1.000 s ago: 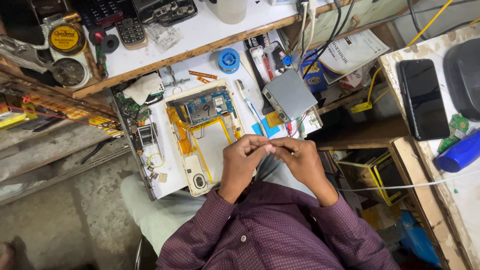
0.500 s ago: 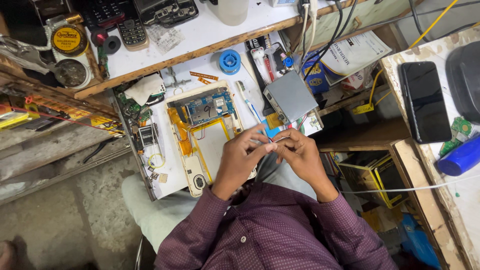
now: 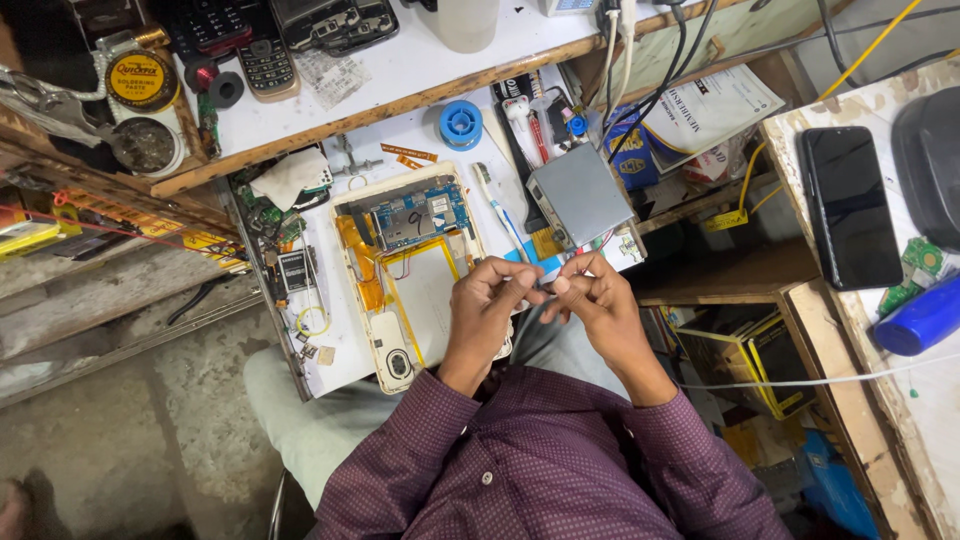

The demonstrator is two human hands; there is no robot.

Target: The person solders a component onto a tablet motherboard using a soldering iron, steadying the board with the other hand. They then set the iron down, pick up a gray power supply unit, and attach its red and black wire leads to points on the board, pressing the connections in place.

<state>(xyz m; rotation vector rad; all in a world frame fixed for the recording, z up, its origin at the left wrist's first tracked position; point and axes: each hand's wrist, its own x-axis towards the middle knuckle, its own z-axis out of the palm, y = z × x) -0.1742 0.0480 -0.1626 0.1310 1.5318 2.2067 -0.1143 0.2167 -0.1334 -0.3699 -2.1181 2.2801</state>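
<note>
1. Your left hand (image 3: pixel 490 300) and right hand (image 3: pixel 590 295) pinch a small thin part (image 3: pixel 548 283) between their fingertips, over the worktop's (image 3: pixel 330 350) near edge beside the opened tablet (image 3: pixel 415 270).
2. It looks light and fragile, so grip its edges gently.
3. A round yellow-lidded tin (image 3: pixel 140 80) sits at the shelf's (image 3: pixel 400 80) left end; a blue tape roll (image 3: pixel 461 123) lies at the worktop's far edge.

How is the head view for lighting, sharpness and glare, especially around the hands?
Head view: light is even and soft, with weak shadows. The opened tablet is sharp. The left hand and right hand show slight softness, and the small item between them is unreadable. Black phone shows mild sheen. Frame edges bend.
</note>
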